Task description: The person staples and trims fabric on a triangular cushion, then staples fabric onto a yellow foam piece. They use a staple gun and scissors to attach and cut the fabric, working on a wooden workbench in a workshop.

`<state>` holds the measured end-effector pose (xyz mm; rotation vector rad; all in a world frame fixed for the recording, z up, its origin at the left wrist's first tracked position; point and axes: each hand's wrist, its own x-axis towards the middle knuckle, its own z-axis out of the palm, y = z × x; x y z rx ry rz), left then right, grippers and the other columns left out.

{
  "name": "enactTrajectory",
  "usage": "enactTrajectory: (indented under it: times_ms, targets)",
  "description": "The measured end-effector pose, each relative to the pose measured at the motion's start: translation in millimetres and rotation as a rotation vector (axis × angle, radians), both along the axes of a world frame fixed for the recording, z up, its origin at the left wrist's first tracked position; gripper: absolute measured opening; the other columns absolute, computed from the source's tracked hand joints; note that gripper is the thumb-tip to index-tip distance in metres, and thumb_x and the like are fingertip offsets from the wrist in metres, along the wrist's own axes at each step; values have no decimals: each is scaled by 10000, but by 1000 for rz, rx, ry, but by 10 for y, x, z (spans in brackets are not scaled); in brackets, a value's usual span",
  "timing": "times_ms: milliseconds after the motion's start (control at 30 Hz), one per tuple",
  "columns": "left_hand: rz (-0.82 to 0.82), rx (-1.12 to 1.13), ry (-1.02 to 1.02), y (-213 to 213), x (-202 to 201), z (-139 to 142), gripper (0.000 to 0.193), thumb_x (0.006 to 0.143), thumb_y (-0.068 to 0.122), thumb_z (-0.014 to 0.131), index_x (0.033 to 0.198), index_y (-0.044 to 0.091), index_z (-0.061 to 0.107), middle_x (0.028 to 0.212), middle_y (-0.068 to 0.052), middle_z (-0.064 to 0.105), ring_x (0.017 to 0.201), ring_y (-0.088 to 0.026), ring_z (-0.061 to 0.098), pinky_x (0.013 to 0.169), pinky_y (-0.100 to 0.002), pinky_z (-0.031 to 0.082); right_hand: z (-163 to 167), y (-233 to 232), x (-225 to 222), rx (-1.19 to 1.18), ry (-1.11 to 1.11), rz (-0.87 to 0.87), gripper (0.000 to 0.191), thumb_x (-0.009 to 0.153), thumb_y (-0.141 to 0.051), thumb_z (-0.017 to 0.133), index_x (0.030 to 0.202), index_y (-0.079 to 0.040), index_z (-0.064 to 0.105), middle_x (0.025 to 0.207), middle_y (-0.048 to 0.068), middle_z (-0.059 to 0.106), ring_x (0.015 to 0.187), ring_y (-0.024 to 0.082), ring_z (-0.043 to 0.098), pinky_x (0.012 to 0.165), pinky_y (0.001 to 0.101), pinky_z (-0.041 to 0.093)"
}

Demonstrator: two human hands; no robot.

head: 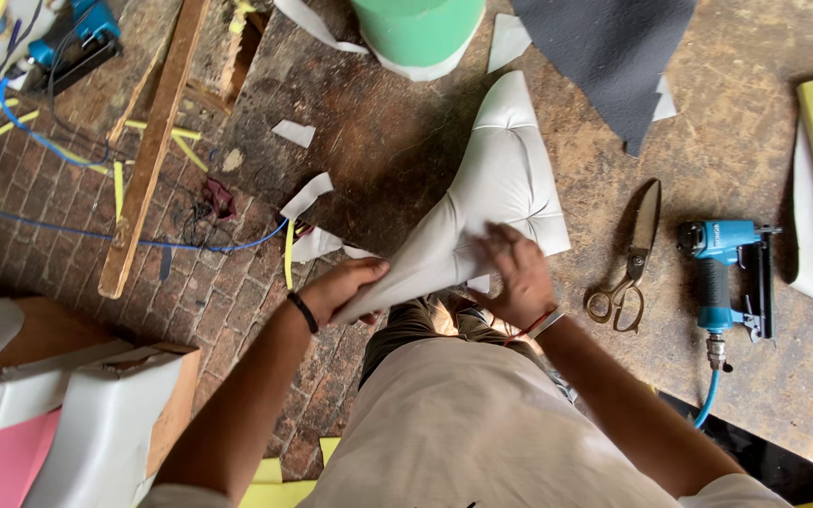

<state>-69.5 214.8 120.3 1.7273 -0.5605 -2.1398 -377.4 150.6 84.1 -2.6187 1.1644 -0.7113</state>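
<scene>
Two hands clamped on white tufted cushion (491, 198) at bench edge: left hand (341, 290) pinching its lower corner, right hand (518, 275) pressing its underside. Scissors (629, 259) at three o'clock of cushion, blue staple gun (722, 273) beyond, green cylinder (418, 33) at twelve.

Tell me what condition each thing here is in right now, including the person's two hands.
White padded panel: tilted up off the table, near corner held.
Left hand: grip closed on the panel's corner.
Right hand: fingers pressed on the panel's edge.
Scissors: lying on the table, blades closed.
Blue staple gun: lying on the table, hose attached, untouched.
Wooden plank: lying flat.
</scene>
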Motion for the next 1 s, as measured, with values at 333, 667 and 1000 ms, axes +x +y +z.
enactTrajectory:
  times_ms: [333,667,1000]
  targets:
    - [-220,-1469,-73,-909,-1485,953,510,1082,423,605,1398,37,501,1105,-122,658,1016,-216,673,942,-354,563,319,-300,-536,299,-891,-208,426,954,-99,798,1316,14,606,1234,149,719,1083,266,735,916,333,620]
    - [-778,-1223,-671,-1237,-1539,1090,369,894,408,814,891,51,721,848,-58,682,697,-197,696,619,-354,578,59,-572,-863,1055,-1629,189,348,901,-38,809,1222,1,680,1220,143,713,1153,284,676,1069,470,497]
    - [-949,-1298,-974,-941,-1452,187,565,709,297,898,1099,4,613,1242,-241,588,1135,-371,584,898,-537,537,-675,-317,-95,1516,-1631,-129,474,883,-201,674,1325,-75,562,1281,179,654,1169,336,668,993,507,566]
